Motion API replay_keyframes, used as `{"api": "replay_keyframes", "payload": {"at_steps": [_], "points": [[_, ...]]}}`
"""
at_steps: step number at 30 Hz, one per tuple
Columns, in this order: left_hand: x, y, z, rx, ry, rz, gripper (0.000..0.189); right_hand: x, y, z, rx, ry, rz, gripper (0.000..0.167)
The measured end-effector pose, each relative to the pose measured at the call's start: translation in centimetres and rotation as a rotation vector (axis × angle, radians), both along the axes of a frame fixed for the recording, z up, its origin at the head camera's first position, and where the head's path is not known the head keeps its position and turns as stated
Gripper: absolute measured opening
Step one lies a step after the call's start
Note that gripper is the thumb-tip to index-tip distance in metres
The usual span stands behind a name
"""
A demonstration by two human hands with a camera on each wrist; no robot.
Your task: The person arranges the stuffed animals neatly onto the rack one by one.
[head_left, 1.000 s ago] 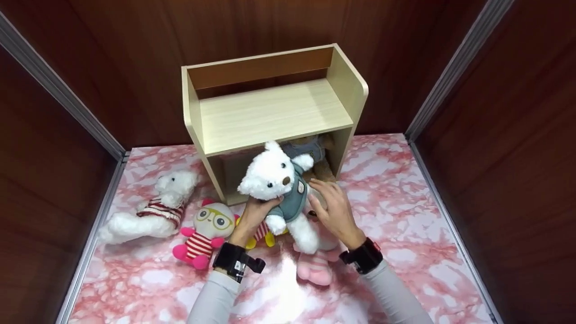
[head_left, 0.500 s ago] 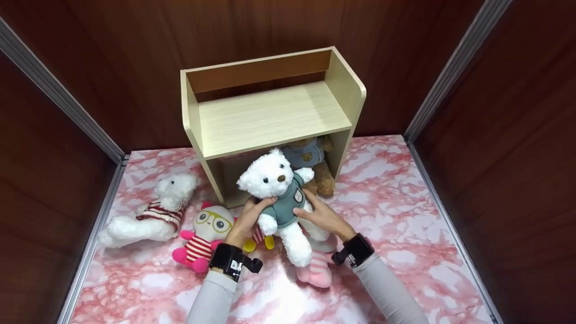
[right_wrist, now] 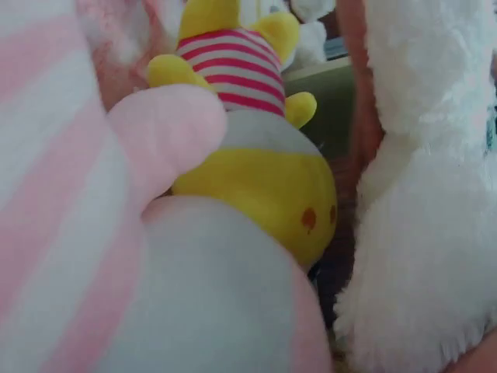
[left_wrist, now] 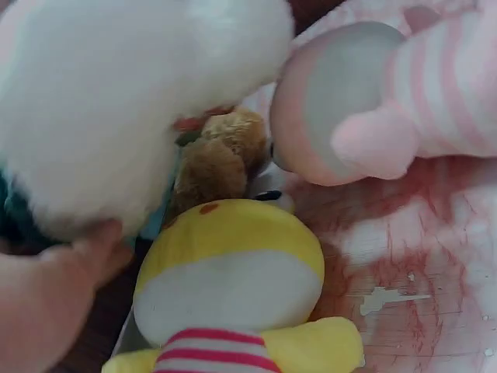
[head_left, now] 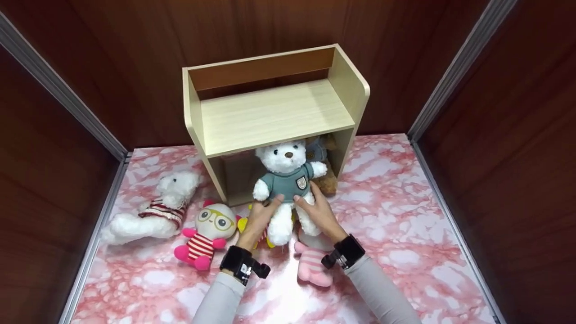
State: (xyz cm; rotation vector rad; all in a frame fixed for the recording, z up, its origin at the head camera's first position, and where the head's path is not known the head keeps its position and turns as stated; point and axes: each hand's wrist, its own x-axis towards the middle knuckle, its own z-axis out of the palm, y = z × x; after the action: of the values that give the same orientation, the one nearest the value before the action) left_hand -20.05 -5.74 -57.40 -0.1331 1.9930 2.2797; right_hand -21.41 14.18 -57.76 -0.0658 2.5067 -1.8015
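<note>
A white teddy bear (head_left: 287, 186) in a green top with a badge faces the head camera, upright before the shelf's lower compartment. Its head reaches in just under the middle board. My left hand (head_left: 262, 217) grips its lower body on one side, thumb on the hem of the top. On the other side my right hand (head_left: 320, 215) holds it by the hip, thumb in front; the fingers behind the bear are hidden. White fur (left_wrist: 132, 101) fills much of the left wrist view, and a furry leg (right_wrist: 423, 249) stands at the right of the right wrist view.
The wooden shelf (head_left: 274, 117) stands at the back, a brown bear (head_left: 330, 182) at the right of its lower compartment. A yellow doll (left_wrist: 233, 264) and a pink striped doll (head_left: 315, 265) lie below my hands. Leftward lie a doll with glasses (head_left: 202, 236) and a white plush (head_left: 148, 227).
The right hand has come from the bear's side to grip its lower body, and the left hand has moved down from its neck. The bear has turned from tilted to upright and moved toward the compartment.
</note>
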Motion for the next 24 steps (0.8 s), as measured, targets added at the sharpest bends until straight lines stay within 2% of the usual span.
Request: {"api": "replay_keyframes", "payload": {"at_steps": [3,9,12,18,24], "points": [[-0.2,0.6,0.2,-0.162,-0.020,-0.007,0.086,-0.1,0.0,0.1,0.022,0.039,-0.008,0.084],[-0.8,1.2,0.6,-0.232,-0.047,0.002,0.084,-0.1,-0.1,0.3,0.061,0.122,-0.002,0.080],[-1.0,1.1,0.7,-0.201,-0.058,0.019,0.080,-0.3,-0.3,0.4,0.071,0.151,0.015,0.079],[-1.6,0.8,0.5,-0.088,0.013,0.103,0.062,-0.6,0.0,0.9,0.098,0.138,0.086,0.076],[-2.5,0.0,0.6,-0.088,0.020,0.204,0.062,-1.2,1.4,1.3,0.064,0.166,0.142,0.057]]}}
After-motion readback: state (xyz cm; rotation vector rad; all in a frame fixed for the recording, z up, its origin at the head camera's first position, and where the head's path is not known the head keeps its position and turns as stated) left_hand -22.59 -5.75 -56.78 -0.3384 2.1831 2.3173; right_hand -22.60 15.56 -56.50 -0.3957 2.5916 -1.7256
